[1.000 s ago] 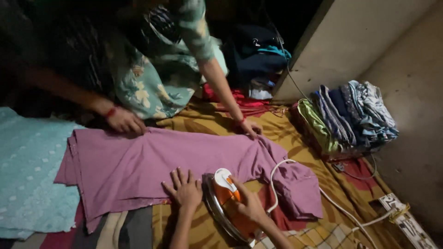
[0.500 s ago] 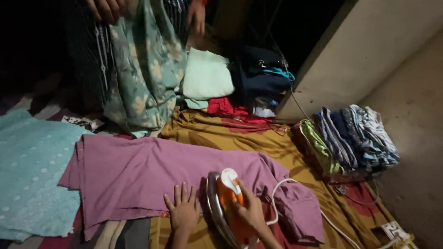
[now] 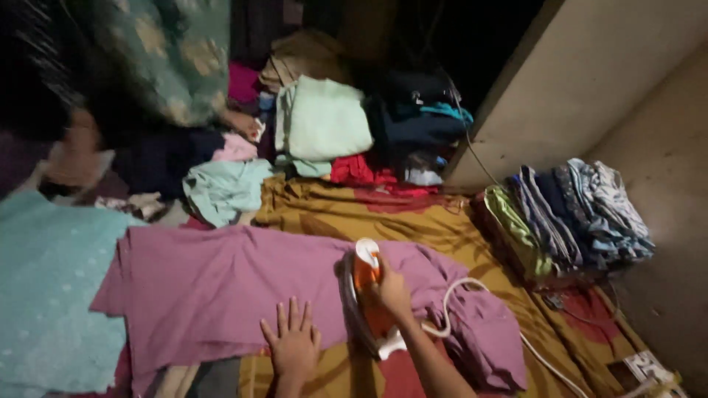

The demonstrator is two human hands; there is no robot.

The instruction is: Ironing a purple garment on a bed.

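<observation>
A purple garment (image 3: 214,287) lies spread flat on a mustard-coloured cloth (image 3: 383,214). My left hand (image 3: 291,343) rests palm down with fingers spread on the garment's near edge. My right hand (image 3: 391,291) grips the handle of an orange and white clothes iron (image 3: 365,284), which sits on the garment's right part. The iron's white cord (image 3: 457,302) loops off to the right across the bunched end of the garment.
A turquoise cloth (image 3: 44,295) lies at the left. Another person in a floral dress (image 3: 177,59) stands at the back left, blurred. Loose and folded clothes (image 3: 324,121) are heaped behind. A stack of folded clothes (image 3: 568,214) sits by the wall at the right.
The other person's hands have left the purple garment and that person has risen and stepped back. My right hand has slid the iron forward along the garment. My left hand stays flat.
</observation>
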